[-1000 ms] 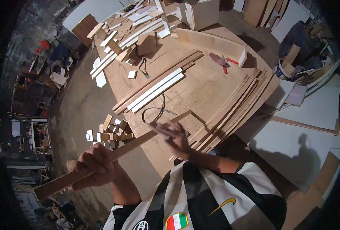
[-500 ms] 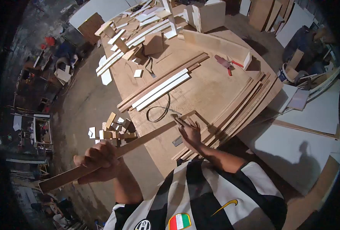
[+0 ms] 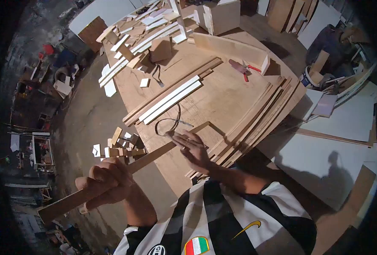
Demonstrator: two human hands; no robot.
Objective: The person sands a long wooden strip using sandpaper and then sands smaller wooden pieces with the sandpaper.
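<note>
A long narrow wooden strip (image 3: 152, 156) slants from the lower left up over the near edge of the workbench (image 3: 235, 106). My left hand (image 3: 107, 180) is closed round its lower part, off the bench, with the end sticking out past the fist. Over the strip's upper part lies my right hand (image 3: 192, 151), fingers extended close together and pressed on the wood. A small greyish patch shows at those fingertips; what it is I cannot make out. Just beyond them a dark strap (image 3: 178, 114) curls on the bench top.
Two white strips (image 3: 171, 100) lie beside longer brown strips. More long strips (image 3: 256, 127) line the bench's right edge. Red-handled pliers (image 3: 246, 76) rest farther back. Wood offcuts (image 3: 124, 142) are piled on the floor at left, white panels (image 3: 311, 165) at right.
My right hand has slid down the strip toward my left hand. My left hand keeps its grip. The whole view has shifted slightly, moving the bench left in the picture.
</note>
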